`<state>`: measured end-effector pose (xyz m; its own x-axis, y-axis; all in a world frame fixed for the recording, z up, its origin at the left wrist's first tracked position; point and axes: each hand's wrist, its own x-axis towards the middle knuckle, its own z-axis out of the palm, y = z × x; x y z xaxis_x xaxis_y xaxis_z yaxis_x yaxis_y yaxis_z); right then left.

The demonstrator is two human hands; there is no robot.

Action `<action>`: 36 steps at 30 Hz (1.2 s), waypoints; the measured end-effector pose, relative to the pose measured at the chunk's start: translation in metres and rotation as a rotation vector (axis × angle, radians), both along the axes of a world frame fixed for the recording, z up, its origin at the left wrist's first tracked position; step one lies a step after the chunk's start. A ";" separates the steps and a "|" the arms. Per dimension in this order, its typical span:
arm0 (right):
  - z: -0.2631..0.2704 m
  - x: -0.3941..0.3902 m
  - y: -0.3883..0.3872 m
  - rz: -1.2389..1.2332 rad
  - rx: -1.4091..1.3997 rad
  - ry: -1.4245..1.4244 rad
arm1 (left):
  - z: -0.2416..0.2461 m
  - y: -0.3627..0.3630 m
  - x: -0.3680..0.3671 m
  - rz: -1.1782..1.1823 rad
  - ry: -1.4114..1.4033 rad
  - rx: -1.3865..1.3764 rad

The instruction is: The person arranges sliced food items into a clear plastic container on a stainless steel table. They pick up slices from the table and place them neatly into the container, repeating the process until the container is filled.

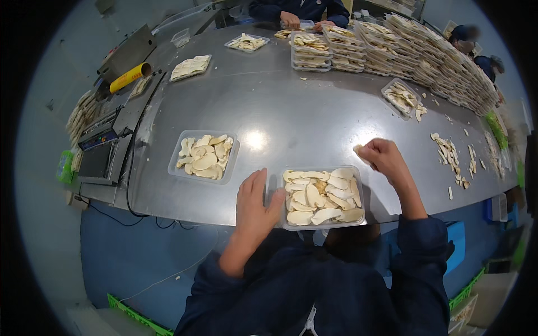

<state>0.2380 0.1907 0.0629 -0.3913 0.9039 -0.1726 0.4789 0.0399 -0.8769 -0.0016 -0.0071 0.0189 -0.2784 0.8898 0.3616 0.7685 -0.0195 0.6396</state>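
A clear plastic tray [362, 191] filled with pale mushroom slices [314, 195] sits at the near edge of the metal table [294, 109]. My left hand [257, 206] is beside the tray's left side, fingers apart, holding nothing; whether the thumb touches the rim is unclear. Above and right of the tray, my right hand [381, 156] pinches a small mushroom piece [358, 149] between thumb and fingers. Further left lies a second clear plastic tray [173, 161] of mushroom slices [205, 157].
Stacked filled trays [420, 54] line the far right, near a co-worker's hands [290, 20]. Loose slices [447, 153] lie on the right, beyond them a small filled tray [401, 97]. A scale [98, 161], a black cable [132, 180] and a yellow cylinder [129, 78] are at left.
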 end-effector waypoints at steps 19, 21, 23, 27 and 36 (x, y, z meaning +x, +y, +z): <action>-0.020 0.022 -0.062 -0.068 -0.185 0.250 | 0.001 -0.012 0.055 -0.360 0.080 0.002; -0.020 0.022 -0.062 -0.057 -0.189 0.239 | 0.000 -0.012 0.054 -0.362 0.088 0.030; -0.020 0.022 -0.062 -0.053 -0.191 0.232 | -0.002 -0.011 0.053 -0.344 0.075 0.065; -0.021 0.022 -0.061 -0.060 -0.195 0.220 | 0.000 -0.001 0.050 -0.249 0.012 0.124; -0.025 0.029 -0.062 -0.074 -0.196 0.215 | 0.020 0.004 0.055 -0.286 0.119 -0.130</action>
<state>0.2674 0.1290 0.0382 -0.3721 0.8890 -0.2668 0.2766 -0.1682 -0.9462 0.0531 -0.0032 0.0388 0.0263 0.9667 0.2545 0.8133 -0.1687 0.5568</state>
